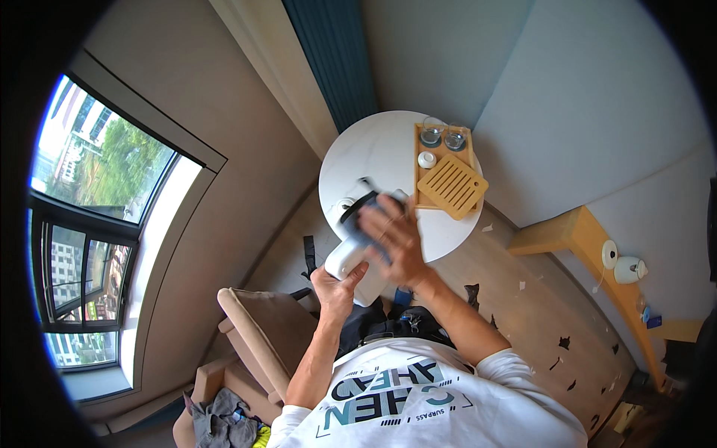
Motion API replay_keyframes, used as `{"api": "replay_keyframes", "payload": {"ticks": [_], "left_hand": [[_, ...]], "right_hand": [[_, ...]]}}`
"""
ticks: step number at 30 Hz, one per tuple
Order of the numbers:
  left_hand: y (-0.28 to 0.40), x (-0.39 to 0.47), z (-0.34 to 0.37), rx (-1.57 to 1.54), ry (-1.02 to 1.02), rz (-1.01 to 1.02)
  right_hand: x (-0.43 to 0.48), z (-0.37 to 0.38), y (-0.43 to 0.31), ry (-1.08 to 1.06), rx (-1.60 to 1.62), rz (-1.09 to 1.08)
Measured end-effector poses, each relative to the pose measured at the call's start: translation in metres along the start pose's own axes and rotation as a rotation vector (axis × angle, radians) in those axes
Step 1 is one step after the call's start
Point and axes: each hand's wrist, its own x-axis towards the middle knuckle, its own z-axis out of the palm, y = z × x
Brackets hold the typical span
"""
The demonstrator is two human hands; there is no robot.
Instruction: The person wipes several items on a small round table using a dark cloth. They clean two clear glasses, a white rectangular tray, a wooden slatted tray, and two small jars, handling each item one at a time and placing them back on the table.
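My left hand [336, 288] grips the white handle of an appliance [343, 260], its thumb lying along the side. The appliance has a dark round rim and a blurred grey-blue part; its exact kind is unclear. Over it is my right hand [392, 238], blurred by motion, with its fingers spread against or just above the grey-blue part. Whether that hand holds something is not visible. Beyond the hands stands a round white marble-look table [364, 140]. A small white round object [346, 203] shows at its near left, partly hidden by the appliance.
On the table, a wooden tray [419, 185] holds two glasses [442, 134], a white cup [427, 160] and a slatted board [452, 186] overhanging its edge. A beige armchair [263, 330] with clothes stands left. A white kettle [628, 270] is on a wooden shelf [596, 235]. Scraps litter the floor.
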Motion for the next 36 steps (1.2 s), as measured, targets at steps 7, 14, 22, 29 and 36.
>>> {"api": "replay_keyframes", "payload": {"ticks": [7, 14, 22, 29, 36], "left_hand": [[0.000, -0.002, -0.013, 0.213, -0.041, -0.001], [-0.023, -0.003, 0.007, 0.115, 0.150, 0.246], [-0.004, -0.014, -0.001, 0.034, 0.055, -0.004], [-0.004, -0.011, -0.006, -0.040, 0.035, -0.050], [0.008, 0.001, -0.025, 0.106, -0.319, -0.180]], "right_hand": [[0.007, -0.007, 0.020, 0.057, -0.054, 0.055], [-0.015, 0.018, -0.079, -0.168, 0.124, -0.106], [0.011, -0.002, 0.007, 0.073, 0.040, 0.119], [0.012, 0.013, 0.039, 0.450, 0.643, 0.741], [0.028, -0.013, 0.041, 0.248, 0.279, 0.385]]}}
